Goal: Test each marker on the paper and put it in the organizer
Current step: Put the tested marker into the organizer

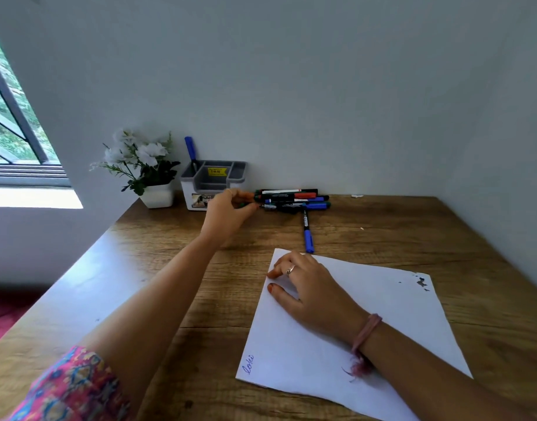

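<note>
A pile of markers (294, 200) with red, blue and green caps lies at the back of the wooden table (170, 268), against the wall. My left hand (227, 212) reaches to the pile's left end and pinches a green-capped marker (249, 205) there. One blue-capped marker (307, 232) lies apart, pointing toward the paper. My right hand (303, 284) rests flat on the white paper (382, 314), fingers spread. The grey-and-white organizer (214, 183) stands left of the pile with one blue marker (190, 151) upright in its left compartment.
A white pot of white flowers (142, 168) stands left of the organizer. The paper carries a small blue scribble (249, 364) at its near left corner and dark specks (422, 282) at its far right corner. A window (12, 132) is at the left.
</note>
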A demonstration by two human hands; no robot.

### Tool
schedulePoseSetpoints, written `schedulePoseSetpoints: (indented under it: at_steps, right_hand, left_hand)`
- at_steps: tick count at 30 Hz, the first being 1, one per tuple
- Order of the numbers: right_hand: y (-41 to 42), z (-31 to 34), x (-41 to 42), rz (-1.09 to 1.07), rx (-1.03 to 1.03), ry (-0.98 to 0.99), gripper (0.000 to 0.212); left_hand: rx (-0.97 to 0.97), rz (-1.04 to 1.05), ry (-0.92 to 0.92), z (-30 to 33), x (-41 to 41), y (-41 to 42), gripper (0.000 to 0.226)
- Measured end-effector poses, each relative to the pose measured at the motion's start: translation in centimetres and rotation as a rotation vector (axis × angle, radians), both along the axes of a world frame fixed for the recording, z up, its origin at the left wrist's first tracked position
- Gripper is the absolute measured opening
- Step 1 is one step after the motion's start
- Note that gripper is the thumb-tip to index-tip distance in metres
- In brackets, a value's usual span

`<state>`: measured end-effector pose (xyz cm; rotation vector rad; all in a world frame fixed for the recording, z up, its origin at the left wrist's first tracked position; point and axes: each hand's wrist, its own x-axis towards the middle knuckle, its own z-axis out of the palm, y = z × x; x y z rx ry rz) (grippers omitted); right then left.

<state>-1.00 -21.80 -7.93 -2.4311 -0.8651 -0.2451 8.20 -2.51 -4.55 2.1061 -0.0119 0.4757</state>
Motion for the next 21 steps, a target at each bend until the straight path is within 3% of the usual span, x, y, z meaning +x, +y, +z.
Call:
schedulePoseSetpoints:
  at_steps: [6,11,15,19,21]
  right_hand:
    - [-0.1,0.3,0.0,0.016,0.007,0.040,0.027]
    - [-0.3,0.7,-0.1,-0.004,0.147,0.177,0.029]
    - [-0.2,1.6,-0.2,-0.028,0.307,0.269,0.030]
    - [0.1,2.9,-0.9,-0.058,0.535,0.450,0.017]
    - [0.3,3.7,-1.3,-0.056,0.588,0.527,0.029]
  left_hand:
    - [-0.487,-0.009,-0.074,3.1,-2.5,1.2,0.024]
    - [-0.866,-0.091,-0.064,4.8,-6.1,2.4,0.018]
    - [-0.992,-0.201,0.032,4.6,-8.9,1.9,0.015]
    - [-1.038,-0.250,0.178,2.9,-10.0,0.6,0.031]
    - [-1.059,-0.287,0.252,2.2,-10.2,-0.4,0.030]
